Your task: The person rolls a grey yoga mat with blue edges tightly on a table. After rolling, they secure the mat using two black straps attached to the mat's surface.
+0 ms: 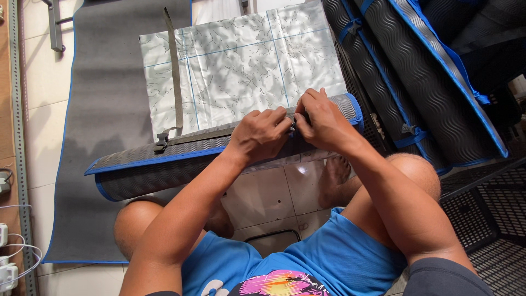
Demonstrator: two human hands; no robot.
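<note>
Pale floor tiles (46,71) run down the left edge of the frame, with a grey foam mat (109,109) spread flat over them and a marbled plastic sheet (241,71) lying across its upper middle. Across the centre I have a rolled mat (164,164), grey with blue edging, resting on my knees. An olive strap (174,71) trails from the upper left to a black buckle (160,141) on the roll. My left hand (260,134) pinches the strap's other end closed, and my right hand (323,123) meets it, fingers closed on the small clip between them. I judge it best to keep the roll pressed tight while pulling the webbing straight. More rolled mats (416,71) stack at upper right.
</note>
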